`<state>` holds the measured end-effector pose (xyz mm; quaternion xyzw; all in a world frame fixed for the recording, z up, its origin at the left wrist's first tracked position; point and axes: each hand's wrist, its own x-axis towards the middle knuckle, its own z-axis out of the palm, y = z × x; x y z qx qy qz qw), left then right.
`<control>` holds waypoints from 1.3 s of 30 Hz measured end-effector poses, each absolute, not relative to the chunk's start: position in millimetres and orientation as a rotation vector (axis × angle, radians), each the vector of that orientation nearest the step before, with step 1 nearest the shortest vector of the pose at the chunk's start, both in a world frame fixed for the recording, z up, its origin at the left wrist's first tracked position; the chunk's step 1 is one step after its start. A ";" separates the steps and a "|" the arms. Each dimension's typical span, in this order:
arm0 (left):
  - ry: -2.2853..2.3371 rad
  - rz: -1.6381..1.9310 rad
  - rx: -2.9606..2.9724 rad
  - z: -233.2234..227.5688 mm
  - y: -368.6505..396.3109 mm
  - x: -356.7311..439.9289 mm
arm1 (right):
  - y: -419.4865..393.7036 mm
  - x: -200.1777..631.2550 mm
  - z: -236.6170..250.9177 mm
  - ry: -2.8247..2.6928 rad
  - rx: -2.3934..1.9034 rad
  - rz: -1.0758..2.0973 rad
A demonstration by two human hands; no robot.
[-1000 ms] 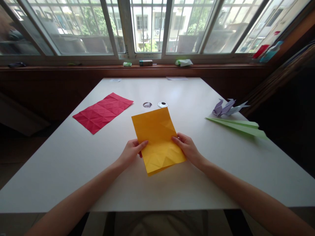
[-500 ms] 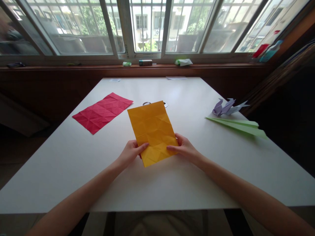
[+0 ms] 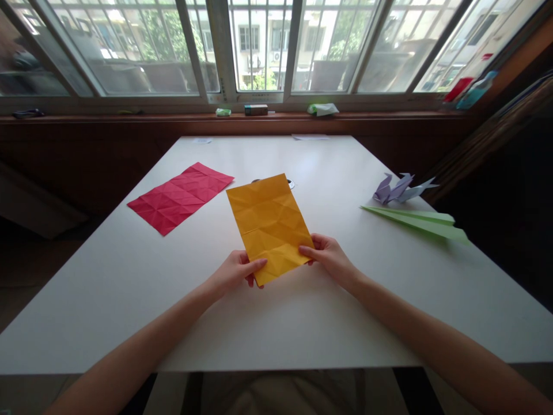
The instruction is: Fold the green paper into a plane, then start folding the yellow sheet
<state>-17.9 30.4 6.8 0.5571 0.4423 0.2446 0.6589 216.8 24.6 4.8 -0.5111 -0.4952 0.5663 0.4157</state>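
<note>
Over the counter (image 3: 280, 334): creased yellow sheet (image 3: 268, 219), held in both hands.
Left hand (image 3: 235, 270) pinches it by the near left corner, right hand (image 3: 332, 258) by the right edge near the other near corner, thumbs on top. Farther out: green plane (image 3: 417, 221) at right, red sheet (image 3: 181, 199) flat at left, purple bird (image 3: 393, 189) just behind the plane. Small box (image 3: 256, 110) on the sill (image 3: 181, 117), windows (image 3: 259, 52) behind.

Left hand (image 3: 235, 270) and right hand (image 3: 332, 256) pinch, thumbs (image 3: 257, 266) uppermost.
</note>
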 end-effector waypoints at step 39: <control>0.985 0.523 1.257 9.3 30.9 -15.4 | 27.4 214.3 2.2 -1.202 -1.314 1.281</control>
